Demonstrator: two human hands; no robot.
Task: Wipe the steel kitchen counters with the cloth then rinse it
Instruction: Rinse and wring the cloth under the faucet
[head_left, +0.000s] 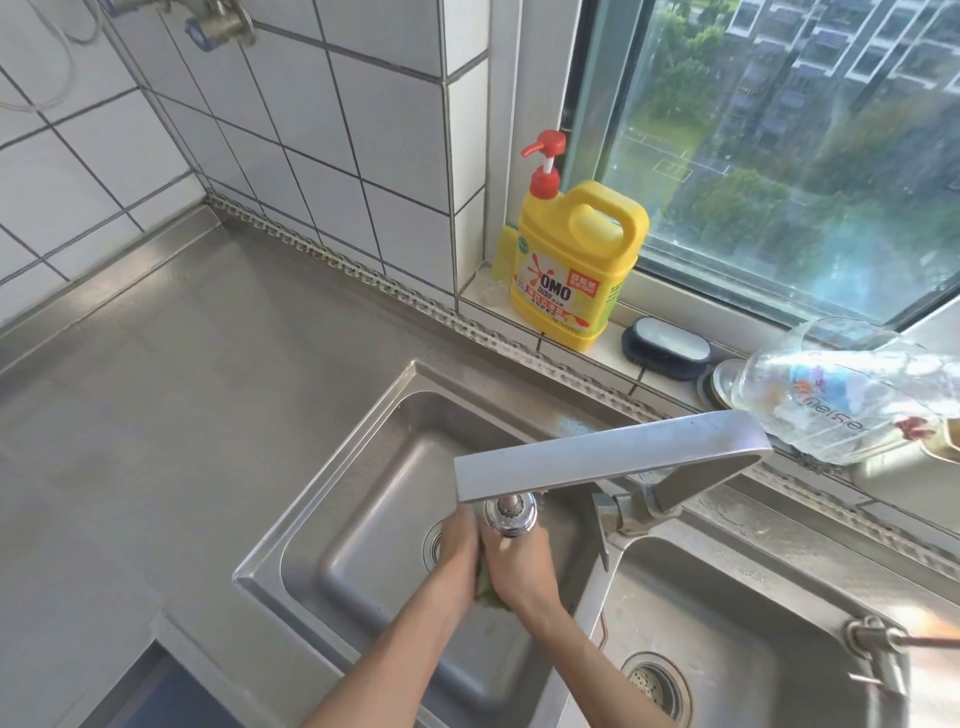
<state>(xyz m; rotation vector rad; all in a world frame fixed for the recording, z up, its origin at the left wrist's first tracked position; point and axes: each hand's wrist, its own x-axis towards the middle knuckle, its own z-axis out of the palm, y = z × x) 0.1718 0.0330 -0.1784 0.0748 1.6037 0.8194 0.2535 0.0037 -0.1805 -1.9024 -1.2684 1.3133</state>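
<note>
Both my hands are together over the left sink basin (363, 499), under the spray head of the steel faucet (597, 460). My left hand (456, 551) and my right hand (522, 569) grip a green cloth (487, 592) between them; only a small strip of it shows. The faucet spout hides my fingertips. The steel counter (171, 374) stretches to the left of the sink.
A yellow OMO detergent jug (574, 260) with a red pump stands on the window sill. A dark brush (667, 345) and a clear glass jar (841, 400) lie on the sill further right. The right basin (737, 623) has a strainer drain.
</note>
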